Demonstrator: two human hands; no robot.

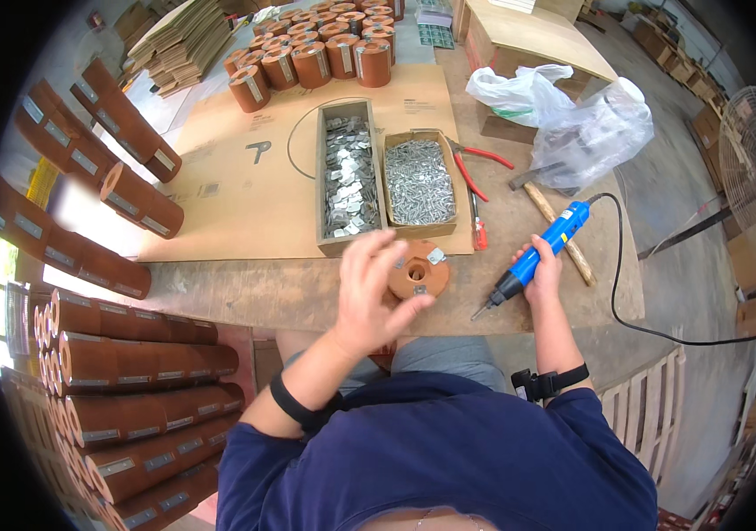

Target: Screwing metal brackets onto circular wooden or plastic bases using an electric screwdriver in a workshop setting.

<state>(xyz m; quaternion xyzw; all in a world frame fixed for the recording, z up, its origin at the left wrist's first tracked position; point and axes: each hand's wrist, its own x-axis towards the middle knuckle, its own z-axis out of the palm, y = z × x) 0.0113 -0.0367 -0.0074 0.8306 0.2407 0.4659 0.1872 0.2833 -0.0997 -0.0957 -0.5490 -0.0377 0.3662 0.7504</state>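
Observation:
A reddish-brown cylinder [432, 276] with a round centre hole stands on end at the workbench's near edge. Small metal plates [435, 256] sit on its upper face. My left hand [365, 296] is at the cylinder's left side, fingers curved and apart, thumb reaching over the near rim. Nothing shows in its grasp, though whether it touches the cylinder is unclear. To the right, my right hand [543, 273] is wrapped round a blue electric screwdriver [558, 234]. The tool's bit points down and left, apart from the cylinder.
Beyond the cylinder are a wooden tray [325, 190] of metal plates and a cardboard box [451, 212] of screws. Red-handled pliers [471, 177], a hammer [577, 261] and plastic bags [586, 124] lie rightward. Similar cylinders [312, 66] stand at the back; stacked ones [148, 361] fill the left.

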